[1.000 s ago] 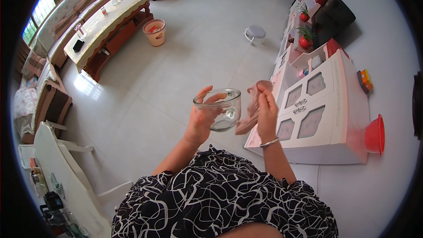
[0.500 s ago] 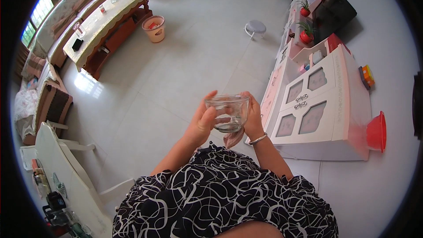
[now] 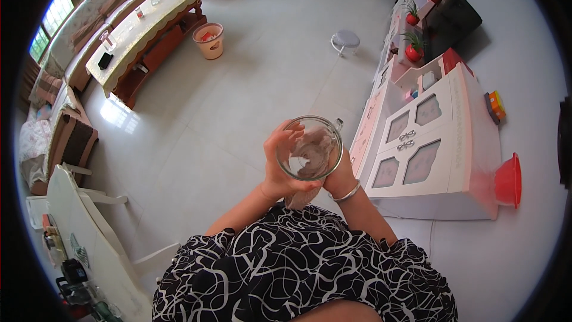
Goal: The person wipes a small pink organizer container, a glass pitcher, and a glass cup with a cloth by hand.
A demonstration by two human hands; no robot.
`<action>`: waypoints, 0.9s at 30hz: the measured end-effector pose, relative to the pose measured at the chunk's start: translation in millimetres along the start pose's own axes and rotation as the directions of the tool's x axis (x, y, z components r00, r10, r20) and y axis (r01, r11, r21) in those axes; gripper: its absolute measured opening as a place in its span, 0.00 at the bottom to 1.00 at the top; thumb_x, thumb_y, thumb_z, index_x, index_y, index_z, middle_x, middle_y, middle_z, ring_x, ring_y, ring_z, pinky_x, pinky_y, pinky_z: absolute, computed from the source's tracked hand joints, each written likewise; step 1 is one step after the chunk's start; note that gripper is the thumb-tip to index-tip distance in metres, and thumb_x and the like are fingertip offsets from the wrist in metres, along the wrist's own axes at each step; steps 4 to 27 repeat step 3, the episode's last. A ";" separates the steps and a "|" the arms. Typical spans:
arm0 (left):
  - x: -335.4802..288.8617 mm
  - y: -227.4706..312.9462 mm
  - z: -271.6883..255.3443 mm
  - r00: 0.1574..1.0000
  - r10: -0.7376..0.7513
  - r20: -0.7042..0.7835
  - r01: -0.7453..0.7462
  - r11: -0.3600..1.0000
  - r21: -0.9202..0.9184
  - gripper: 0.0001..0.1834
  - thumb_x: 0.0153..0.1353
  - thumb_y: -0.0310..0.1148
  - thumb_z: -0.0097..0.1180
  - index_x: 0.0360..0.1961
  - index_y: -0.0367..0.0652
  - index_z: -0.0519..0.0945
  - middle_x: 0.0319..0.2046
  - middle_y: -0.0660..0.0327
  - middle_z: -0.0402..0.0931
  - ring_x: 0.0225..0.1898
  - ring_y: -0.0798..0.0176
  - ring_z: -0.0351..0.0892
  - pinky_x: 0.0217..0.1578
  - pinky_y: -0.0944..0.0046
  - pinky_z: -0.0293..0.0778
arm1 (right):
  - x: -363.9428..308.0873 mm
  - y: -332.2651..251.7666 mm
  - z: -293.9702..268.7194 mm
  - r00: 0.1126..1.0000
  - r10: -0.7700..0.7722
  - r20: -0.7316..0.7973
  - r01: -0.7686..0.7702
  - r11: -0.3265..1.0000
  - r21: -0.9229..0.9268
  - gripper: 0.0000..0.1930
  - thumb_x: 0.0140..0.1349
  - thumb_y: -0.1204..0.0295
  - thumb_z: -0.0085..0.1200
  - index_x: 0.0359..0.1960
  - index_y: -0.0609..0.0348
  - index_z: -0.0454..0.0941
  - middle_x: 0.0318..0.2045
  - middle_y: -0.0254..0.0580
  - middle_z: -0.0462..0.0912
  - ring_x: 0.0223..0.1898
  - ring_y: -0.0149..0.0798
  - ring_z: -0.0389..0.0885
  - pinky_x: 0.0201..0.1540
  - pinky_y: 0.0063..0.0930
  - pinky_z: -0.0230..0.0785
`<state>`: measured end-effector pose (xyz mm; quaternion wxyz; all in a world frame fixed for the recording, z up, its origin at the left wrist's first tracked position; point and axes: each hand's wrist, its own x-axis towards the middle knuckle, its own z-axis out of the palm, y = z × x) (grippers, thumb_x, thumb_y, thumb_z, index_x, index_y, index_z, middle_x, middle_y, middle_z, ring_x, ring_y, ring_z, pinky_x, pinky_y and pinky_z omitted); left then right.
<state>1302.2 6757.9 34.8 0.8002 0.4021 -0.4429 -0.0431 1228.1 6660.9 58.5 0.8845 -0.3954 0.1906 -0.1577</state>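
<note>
A clear glass cup (image 3: 310,120) is held out in front of my body, its round mouth tilted up toward me. What looks like a small glass handle (image 3: 339,124) sticks out at its upper right. My left hand (image 3: 277,161) wraps round the left side of the cup, thumb below the rim. On the lower right, my right hand (image 3: 341,177), with a silver bangle at the wrist, presses a greyish-pink cloth (image 3: 299,199) to the glass. More cloth shows through the glass; whether it lies inside or behind cannot be told. The right fingers are mostly hidden.
A white and pink cabinet (image 3: 438,167) stands close on my right, with a red basin (image 3: 508,180) beside it. To the left are a pale table (image 3: 89,232) and a white chair. Farther off are a bin (image 3: 208,42), a stool (image 3: 345,39), a coffee table (image 3: 122,42) and a sofa.
The cup has tipped so that its mouth faces me instead of its side. My left hand has shifted lower round it, and the cloth has moved against the glass with my right hand.
</note>
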 end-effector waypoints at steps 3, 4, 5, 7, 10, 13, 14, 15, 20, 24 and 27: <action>3.2 -0.5 -5.6 0.989 0.113 0.092 -0.124 0.985 0.121 0.52 0.30 0.46 0.72 0.53 0.48 0.51 0.54 0.46 0.51 0.54 0.51 0.58 0.53 0.49 0.57 | -3.5 2.9 -2.4 0.992 0.017 0.127 -0.008 0.997 -0.070 0.20 0.64 0.58 0.31 0.42 0.61 0.69 0.37 0.40 0.75 0.40 0.37 0.73 0.43 0.28 0.67; 3.2 -0.5 -5.6 0.989 0.113 0.092 -0.124 0.985 0.121 0.52 0.30 0.46 0.72 0.53 0.48 0.51 0.54 0.46 0.51 0.54 0.51 0.58 0.53 0.49 0.57 | -3.5 2.9 -2.4 0.992 0.017 0.127 -0.008 0.997 -0.070 0.20 0.64 0.58 0.31 0.42 0.61 0.69 0.37 0.40 0.75 0.40 0.37 0.73 0.43 0.28 0.67; 3.2 -0.5 -5.6 0.989 0.113 0.092 -0.124 0.985 0.121 0.52 0.30 0.46 0.72 0.53 0.48 0.51 0.54 0.46 0.51 0.54 0.51 0.58 0.53 0.49 0.57 | -3.5 2.9 -2.4 0.992 0.017 0.127 -0.008 0.997 -0.070 0.20 0.64 0.58 0.31 0.42 0.61 0.69 0.37 0.40 0.75 0.40 0.37 0.73 0.43 0.28 0.67; 3.2 -0.5 -5.6 0.989 0.113 0.092 -0.124 0.985 0.121 0.52 0.30 0.46 0.72 0.53 0.48 0.51 0.54 0.46 0.51 0.54 0.51 0.58 0.53 0.49 0.57 | -3.5 2.9 -2.4 0.992 0.017 0.127 -0.008 0.997 -0.070 0.20 0.64 0.58 0.31 0.42 0.61 0.69 0.37 0.40 0.75 0.40 0.37 0.73 0.43 0.28 0.67; 3.2 -0.5 -5.6 0.989 0.113 0.092 -0.124 0.985 0.121 0.52 0.30 0.46 0.72 0.53 0.48 0.51 0.54 0.46 0.51 0.54 0.51 0.58 0.53 0.49 0.57 | -3.5 2.9 -2.4 0.992 0.017 0.127 -0.008 0.997 -0.070 0.20 0.64 0.58 0.31 0.42 0.61 0.69 0.37 0.40 0.75 0.40 0.37 0.73 0.43 0.28 0.67; 3.2 -0.5 -5.6 0.989 0.113 0.092 -0.124 0.985 0.121 0.52 0.30 0.46 0.72 0.53 0.48 0.51 0.54 0.46 0.51 0.54 0.51 0.58 0.53 0.49 0.57 | -3.5 2.9 -2.4 0.992 0.017 0.127 -0.008 0.997 -0.070 0.20 0.64 0.58 0.31 0.42 0.61 0.69 0.37 0.40 0.75 0.40 0.37 0.73 0.43 0.28 0.67; 3.2 -0.5 -5.6 0.989 0.113 0.092 -0.124 0.985 0.121 0.52 0.30 0.46 0.72 0.53 0.48 0.51 0.54 0.46 0.51 0.54 0.51 0.58 0.53 0.49 0.57 | -3.5 2.9 -2.4 0.992 0.017 0.127 -0.008 0.997 -0.070 0.20 0.64 0.58 0.31 0.42 0.61 0.69 0.37 0.40 0.75 0.40 0.37 0.73 0.43 0.28 0.67; 3.2 -0.5 -5.6 0.989 0.113 0.092 -0.124 0.985 0.121 0.52 0.30 0.46 0.72 0.53 0.48 0.51 0.54 0.46 0.51 0.54 0.51 0.58 0.53 0.49 0.57 | -3.5 2.9 -2.4 0.992 0.017 0.127 -0.008 0.997 -0.070 0.20 0.64 0.58 0.31 0.42 0.61 0.69 0.37 0.40 0.75 0.40 0.37 0.73 0.43 0.28 0.67; 3.2 -0.5 -5.6 0.989 0.113 0.092 -0.124 0.985 0.121 0.52 0.30 0.46 0.72 0.53 0.48 0.51 0.54 0.46 0.51 0.54 0.51 0.58 0.53 0.49 0.57 | -3.5 2.9 -2.4 0.992 0.017 0.127 -0.008 0.997 -0.070 0.20 0.64 0.58 0.31 0.42 0.61 0.69 0.37 0.40 0.75 0.40 0.37 0.73 0.43 0.28 0.67; 3.2 -0.5 -5.6 0.989 0.113 0.092 -0.124 0.985 0.121 0.52 0.30 0.46 0.72 0.53 0.48 0.51 0.54 0.46 0.51 0.54 0.51 0.58 0.53 0.49 0.57 | -3.5 2.9 -2.4 0.992 0.017 0.127 -0.008 0.997 -0.070 0.20 0.64 0.58 0.31 0.42 0.61 0.69 0.37 0.40 0.75 0.40 0.37 0.73 0.43 0.28 0.67; 3.2 -0.5 -5.6 0.989 0.113 0.092 -0.124 0.985 0.121 0.52 0.30 0.46 0.72 0.53 0.48 0.51 0.54 0.46 0.51 0.54 0.51 0.58 0.53 0.49 0.57 | -3.5 2.9 -2.4 0.992 0.017 0.127 -0.008 0.997 -0.070 0.20 0.64 0.58 0.31 0.42 0.61 0.69 0.37 0.40 0.75 0.40 0.37 0.73 0.43 0.28 0.67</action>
